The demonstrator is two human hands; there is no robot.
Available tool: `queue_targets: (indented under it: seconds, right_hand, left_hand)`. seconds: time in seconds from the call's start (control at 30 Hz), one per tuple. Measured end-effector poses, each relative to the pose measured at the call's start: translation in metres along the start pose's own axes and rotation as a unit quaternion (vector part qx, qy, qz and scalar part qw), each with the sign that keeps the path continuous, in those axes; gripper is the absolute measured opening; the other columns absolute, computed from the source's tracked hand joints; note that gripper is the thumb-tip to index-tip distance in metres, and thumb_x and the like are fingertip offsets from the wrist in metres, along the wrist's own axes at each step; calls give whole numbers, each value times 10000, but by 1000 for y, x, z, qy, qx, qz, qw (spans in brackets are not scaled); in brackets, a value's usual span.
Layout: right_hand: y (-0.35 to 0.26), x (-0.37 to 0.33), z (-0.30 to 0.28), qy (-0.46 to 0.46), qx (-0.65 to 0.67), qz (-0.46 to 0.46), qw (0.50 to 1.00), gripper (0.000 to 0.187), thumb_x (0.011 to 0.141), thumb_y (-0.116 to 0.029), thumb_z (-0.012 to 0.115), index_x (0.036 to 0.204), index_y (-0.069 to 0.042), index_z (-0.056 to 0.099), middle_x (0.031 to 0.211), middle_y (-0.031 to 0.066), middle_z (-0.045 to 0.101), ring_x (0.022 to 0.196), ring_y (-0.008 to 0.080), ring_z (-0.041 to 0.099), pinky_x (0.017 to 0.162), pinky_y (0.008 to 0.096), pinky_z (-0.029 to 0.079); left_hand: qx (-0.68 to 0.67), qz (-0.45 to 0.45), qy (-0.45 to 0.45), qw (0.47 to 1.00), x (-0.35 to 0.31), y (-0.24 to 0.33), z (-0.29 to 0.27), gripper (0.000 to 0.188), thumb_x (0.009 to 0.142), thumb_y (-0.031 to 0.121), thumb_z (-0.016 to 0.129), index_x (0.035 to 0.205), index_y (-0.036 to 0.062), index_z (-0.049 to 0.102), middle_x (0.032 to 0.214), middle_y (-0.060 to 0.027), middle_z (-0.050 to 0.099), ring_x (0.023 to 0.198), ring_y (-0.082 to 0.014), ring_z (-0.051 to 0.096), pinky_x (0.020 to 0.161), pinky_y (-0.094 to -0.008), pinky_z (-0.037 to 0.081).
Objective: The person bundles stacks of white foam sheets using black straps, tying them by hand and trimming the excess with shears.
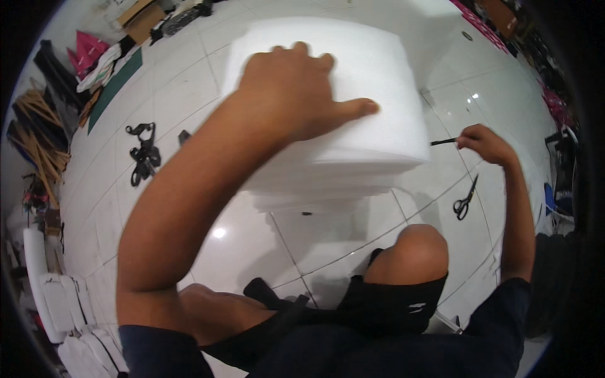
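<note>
A tall stack of white, soft-looking foam sheets stands on the floor in front of me. On its top lies my left hand, palm down, with the thumb stretched to the right and the fingers apart; some fingertips are hidden. To the right of the stack, my right hand is closed in a pinch on a thin black strip. The strip points toward the stack, and its far end reaches the stack's side. A small dark piece shows at the stack's lower front edge.
Black-handled scissors rest on the tiles below my right hand. Tangled black straps lie at the left. Wooden sticks and white padded pieces line the left side. My bent knee is close to the stack.
</note>
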State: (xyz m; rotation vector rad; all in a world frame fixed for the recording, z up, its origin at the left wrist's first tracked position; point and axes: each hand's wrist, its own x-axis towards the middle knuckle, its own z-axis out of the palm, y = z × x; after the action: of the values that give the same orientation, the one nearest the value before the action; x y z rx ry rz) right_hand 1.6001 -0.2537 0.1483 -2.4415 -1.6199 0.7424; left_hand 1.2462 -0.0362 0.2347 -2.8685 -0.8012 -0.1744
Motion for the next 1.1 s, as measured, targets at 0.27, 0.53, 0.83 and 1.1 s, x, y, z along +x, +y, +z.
queue_targets:
  seconds: [0.27,0.53,0.83,1.1]
  right_hand:
    - [-171,-38,-85,177,-201,-4,963,222,846,-174,654,767,26,604,667,136,554,617,230,514,639,363,430]
    - [-274,37,-41,64,-272,-200,939,130,819,-125,597,795,-2,563,910,152,583,847,315,560,780,401,453]
    - [-277,32,-6,173,-183,-301,920,72,752,-28,602,748,-7,533,1156,147,547,1044,283,538,876,378,452]
    - [-267,31,7,181,-83,-218,955,79,775,-32,549,773,-18,471,1225,158,529,1081,296,539,914,397,435]
  left_hand:
    - [-27,4,-39,999,-3,-1,-8,830,767,756,465,1121,26,634,1004,-194,627,911,-295,634,748,-378,515]
    - [-158,54,19,986,-2,-60,-17,688,755,624,622,1094,25,642,995,-202,649,949,-304,633,821,-404,499]
    - [-188,-181,-197,945,-102,-212,324,743,752,444,680,1347,76,429,1296,-200,455,1211,-374,439,999,-471,394]
    - [-257,-54,-321,910,-166,-178,383,368,916,392,476,1080,85,597,1096,-158,603,1057,-368,551,862,-463,453]
